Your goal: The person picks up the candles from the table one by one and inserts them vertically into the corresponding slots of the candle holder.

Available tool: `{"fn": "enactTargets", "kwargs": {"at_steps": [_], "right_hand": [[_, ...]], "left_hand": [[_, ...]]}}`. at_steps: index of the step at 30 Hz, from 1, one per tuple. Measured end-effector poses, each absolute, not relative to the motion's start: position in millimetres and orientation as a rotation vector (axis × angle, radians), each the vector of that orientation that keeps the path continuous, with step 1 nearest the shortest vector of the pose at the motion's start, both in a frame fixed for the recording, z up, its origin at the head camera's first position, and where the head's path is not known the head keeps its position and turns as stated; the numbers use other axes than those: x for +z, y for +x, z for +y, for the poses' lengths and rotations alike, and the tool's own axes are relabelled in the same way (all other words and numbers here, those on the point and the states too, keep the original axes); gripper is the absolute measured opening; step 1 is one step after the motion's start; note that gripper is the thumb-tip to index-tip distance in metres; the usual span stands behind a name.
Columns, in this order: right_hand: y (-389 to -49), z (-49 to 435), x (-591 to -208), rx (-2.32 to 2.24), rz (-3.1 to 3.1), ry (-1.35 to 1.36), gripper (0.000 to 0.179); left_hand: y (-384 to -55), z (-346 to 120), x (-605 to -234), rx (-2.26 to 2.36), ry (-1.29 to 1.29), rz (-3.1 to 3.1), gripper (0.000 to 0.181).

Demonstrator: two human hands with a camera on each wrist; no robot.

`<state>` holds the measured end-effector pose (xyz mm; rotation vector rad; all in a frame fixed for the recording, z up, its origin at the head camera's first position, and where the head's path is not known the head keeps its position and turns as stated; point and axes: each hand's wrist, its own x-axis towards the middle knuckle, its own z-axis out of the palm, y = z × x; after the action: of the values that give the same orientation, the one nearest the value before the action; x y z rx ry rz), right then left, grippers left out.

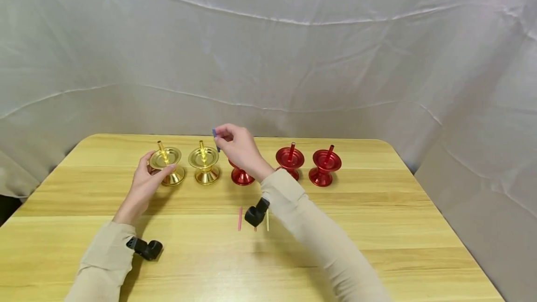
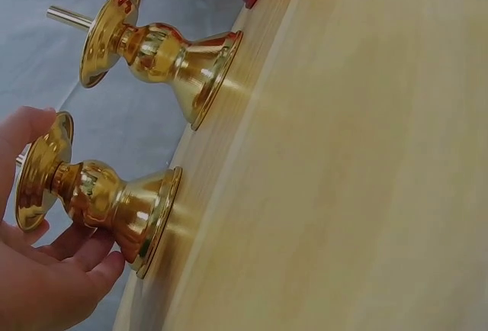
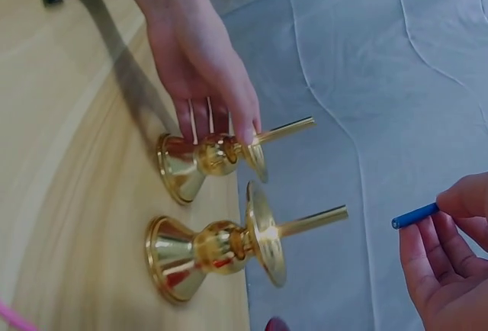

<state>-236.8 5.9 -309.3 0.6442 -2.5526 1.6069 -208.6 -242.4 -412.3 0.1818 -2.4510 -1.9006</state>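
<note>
Five candle holders with dished tops and upright tubes stand in a row. My left hand (image 1: 146,181) grips the leftmost gold candle holder (image 2: 95,194), its thumb at the dish's rim and other fingers beside the stem. That holder's base rests on the table. Between thumb and fingers, my right hand (image 1: 241,148) pinches a short blue tube (image 3: 415,216) with a hollow end. It is held in the air just right of the second gold candle holder (image 1: 207,175), apart from that holder's upright tube. Partly behind the right hand is a red candle holder (image 1: 242,177).
Two more red candle holders (image 1: 289,157) (image 1: 321,177) stand to the right, one partly behind the right sleeve. A pink stick (image 1: 240,219), an orange stick (image 1: 255,229) and a pale yellow stick (image 1: 267,220) lie nearer on the wooden table (image 1: 201,255). A grey cloth (image 1: 268,59) hangs behind.
</note>
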Motion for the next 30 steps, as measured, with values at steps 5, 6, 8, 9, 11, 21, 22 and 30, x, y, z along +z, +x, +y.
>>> {"fn": "enactTargets", "kwargs": {"at_steps": [5,6,8,9,11,21,22,30], "right_hand": [[-242.2,-13.5,-302.9,1.666,-2.534,0.646,0.019],[-242.9,-17.8,-301.2,1.669,-2.534,0.65,0.019],[-243.8,-26.5,-298.2,1.667,-2.533,0.663,0.018],[-244.0,-30.9,-296.7,1.67,-2.533,0.67,0.019],[-243.4,-39.1,-294.4,1.679,-2.525,0.691,0.018],[-243.0,-72.5,-291.2,1.673,-2.504,0.777,0.016],[-243.5,-75.3,-291.8,1.666,-2.511,0.773,0.016],[-248.3,-91.5,-297.6,1.692,-2.51,0.69,0.014]], "left_hand": [[-207.1,-244.1,-413.6,-1.883,0.185,-2.462,0.089],[-206.6,-244.2,-413.5,-1.884,0.189,-2.455,0.089],[-205.1,-244.4,-413.0,-1.888,0.196,-2.436,0.089],[-204.3,-244.6,-412.9,-1.893,0.199,-2.425,0.088],[-202.0,-245.2,-412.8,-1.901,0.209,-2.409,0.088],[-197.1,-246.7,-414.2,-1.889,0.224,-2.392,0.086],[-197.2,-246.5,-414.4,-1.885,0.223,-2.396,0.086],[-197.4,-245.0,-410.8,-1.873,0.222,-2.403,0.087]]}}
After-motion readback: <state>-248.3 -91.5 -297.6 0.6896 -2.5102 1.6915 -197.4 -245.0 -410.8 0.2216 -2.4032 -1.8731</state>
